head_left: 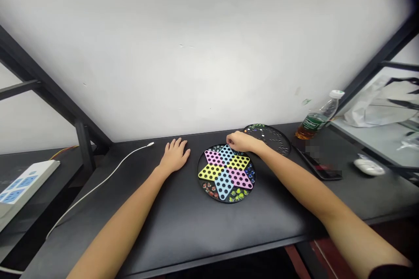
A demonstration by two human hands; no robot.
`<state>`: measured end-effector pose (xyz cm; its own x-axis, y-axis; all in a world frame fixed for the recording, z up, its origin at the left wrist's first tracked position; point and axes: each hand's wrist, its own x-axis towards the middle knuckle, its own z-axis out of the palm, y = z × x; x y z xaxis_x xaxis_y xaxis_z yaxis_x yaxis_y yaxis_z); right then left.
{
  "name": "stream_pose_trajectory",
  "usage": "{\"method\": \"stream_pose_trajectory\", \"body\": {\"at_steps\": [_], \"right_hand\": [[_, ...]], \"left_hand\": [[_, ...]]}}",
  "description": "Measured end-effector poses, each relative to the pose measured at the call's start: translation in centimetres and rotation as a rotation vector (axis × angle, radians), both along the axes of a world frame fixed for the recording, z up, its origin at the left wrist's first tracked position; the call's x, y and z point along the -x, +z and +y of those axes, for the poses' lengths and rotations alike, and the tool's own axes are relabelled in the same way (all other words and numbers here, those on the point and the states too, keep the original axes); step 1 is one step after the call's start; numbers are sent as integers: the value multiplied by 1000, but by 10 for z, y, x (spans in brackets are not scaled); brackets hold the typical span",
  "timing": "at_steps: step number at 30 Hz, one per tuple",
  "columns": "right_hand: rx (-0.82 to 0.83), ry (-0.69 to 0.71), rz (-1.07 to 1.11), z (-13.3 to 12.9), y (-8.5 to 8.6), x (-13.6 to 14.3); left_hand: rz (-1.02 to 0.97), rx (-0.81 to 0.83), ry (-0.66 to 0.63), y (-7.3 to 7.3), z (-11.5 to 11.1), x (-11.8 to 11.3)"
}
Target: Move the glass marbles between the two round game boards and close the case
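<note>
1. Biggest thing first: your black table (183, 231). The round black game board with a pink, yellow and blue six-pointed star (225, 168) sits flat on it, roughly between your hands.
2. That board looks like stiff, light plastic to me. I'd grab it by opposite sides of the rim and keep it level, since the loose bits could roll.
3. Round black tray (276, 143) is just behind it, off to your right, partly behind your forearm. Probably light too, so the rim's your best hold.
4. Your right hand (241, 141) reaches in over the board's far edge, knuckles up, fingers curled and bunched. Can't tell if anything's pinched in there.
5. Your left hand (174, 155) is palm down on the table, left of the board, fingers spread, nothing in it that I can see.
6. Smallest: red marbles (214, 188), yellow-green marbles (241, 196) and blue marbles (249, 169) between the star's points. Likely hard, slick glass, so fingertips around the sides.
</note>
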<state>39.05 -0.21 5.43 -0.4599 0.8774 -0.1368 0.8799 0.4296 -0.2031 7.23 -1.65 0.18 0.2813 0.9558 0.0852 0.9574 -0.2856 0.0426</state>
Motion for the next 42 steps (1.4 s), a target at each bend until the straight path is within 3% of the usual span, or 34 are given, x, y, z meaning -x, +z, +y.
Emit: {"method": "stream_pose_trajectory", "body": {"at_steps": [6, 12, 14, 17, 19, 24, 30, 34, 39, 42], "right_hand": [[26, -163, -91, -13, 5, -16], [375, -242, -37, -2, 9, -60], [305, -305, 40, 12, 4, -79], [-46, -447, 49, 35, -10, -103], [-195, -464, 44, 49, -21, -111], [-197, -412, 20, 67, -42, -111], [-197, -470, 91, 67, -50, -107], [-151, -592, 442, 68, -49, -110], [198, -711, 1498, 68, -31, -130], [359, -769, 1816, 65, -19, -148]], "left_hand": [[0, 0, -4, 0, 0, -1], [2, 8, -2, -1, 0, -1], [1, 4, -3, -1, 0, 0], [1, 2, -2, -1, 0, 0], [1, 2, -2, -1, 0, 0], [10, 11, -1, -1, 0, 0], [21, 5, 3, 0, 0, 0], [16, -5, -1, -1, 1, 0], [17, -4, 8, -1, 0, 0], [21, 0, 7, 0, -1, -1]]}}
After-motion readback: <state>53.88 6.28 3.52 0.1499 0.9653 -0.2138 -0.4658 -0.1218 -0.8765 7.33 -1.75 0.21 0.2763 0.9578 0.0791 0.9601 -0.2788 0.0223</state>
